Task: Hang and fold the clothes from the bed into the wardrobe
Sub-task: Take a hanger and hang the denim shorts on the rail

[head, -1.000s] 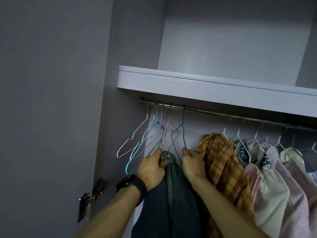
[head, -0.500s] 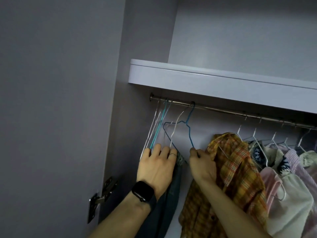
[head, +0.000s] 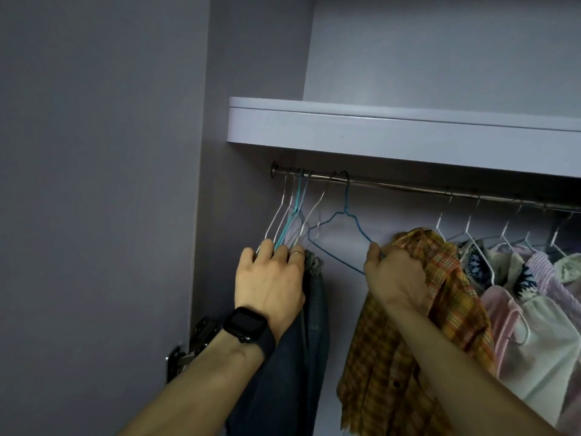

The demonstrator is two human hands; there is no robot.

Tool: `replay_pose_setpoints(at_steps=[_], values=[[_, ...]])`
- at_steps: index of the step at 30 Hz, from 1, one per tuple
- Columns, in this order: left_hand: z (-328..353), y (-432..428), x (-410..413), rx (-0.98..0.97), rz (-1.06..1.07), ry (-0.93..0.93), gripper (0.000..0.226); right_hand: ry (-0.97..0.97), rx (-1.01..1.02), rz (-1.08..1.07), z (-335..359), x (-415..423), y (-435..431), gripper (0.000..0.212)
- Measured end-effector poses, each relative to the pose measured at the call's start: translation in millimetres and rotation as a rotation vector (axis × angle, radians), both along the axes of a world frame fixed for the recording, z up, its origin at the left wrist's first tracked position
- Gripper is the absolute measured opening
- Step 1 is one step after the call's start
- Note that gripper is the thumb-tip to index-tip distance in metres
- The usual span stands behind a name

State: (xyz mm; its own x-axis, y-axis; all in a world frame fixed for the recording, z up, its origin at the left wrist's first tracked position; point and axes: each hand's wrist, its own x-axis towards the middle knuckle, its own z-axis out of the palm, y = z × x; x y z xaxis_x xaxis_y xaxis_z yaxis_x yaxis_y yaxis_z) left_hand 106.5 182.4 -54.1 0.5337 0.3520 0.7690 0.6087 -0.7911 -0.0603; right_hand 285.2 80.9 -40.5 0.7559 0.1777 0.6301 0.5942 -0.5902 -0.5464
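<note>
As shirts hang in wardrobe, right hand apparently pinches hanger

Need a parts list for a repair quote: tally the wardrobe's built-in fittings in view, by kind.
Shelf: 1
Hanging rail: 1
Door hinge: 1
Total: 3
</note>
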Motion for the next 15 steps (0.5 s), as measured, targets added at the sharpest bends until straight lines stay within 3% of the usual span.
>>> replay_pose_setpoints(at_steps=[3, 7, 10, 15], values=[[6.9, -0.3, 0.0, -0.005, 0.002, 0.007, 0.038, 0.069, 0.093, 0.072, 16.7, 2.6, -15.2, 0.044], [15.5, -15.7, 10.7, -0.143, -0.137, -0.117, 0.027, -0.149, 0.045, -0.006, 34.1, -6.4, -8.7, 0.039], [11.9, -15.8, 11.0, -0.158, -0.139, -0.122, 0.032, -0.194, 0.075, -0.004, 30.1, -3.8, -17.7, 0.037], [3.6, -15.8, 0.7, -0.235, -0.158, -0.151, 0.022, -0.068, 0.043, 0.035, 17.1, 4.7, -36.0, 0.039]])
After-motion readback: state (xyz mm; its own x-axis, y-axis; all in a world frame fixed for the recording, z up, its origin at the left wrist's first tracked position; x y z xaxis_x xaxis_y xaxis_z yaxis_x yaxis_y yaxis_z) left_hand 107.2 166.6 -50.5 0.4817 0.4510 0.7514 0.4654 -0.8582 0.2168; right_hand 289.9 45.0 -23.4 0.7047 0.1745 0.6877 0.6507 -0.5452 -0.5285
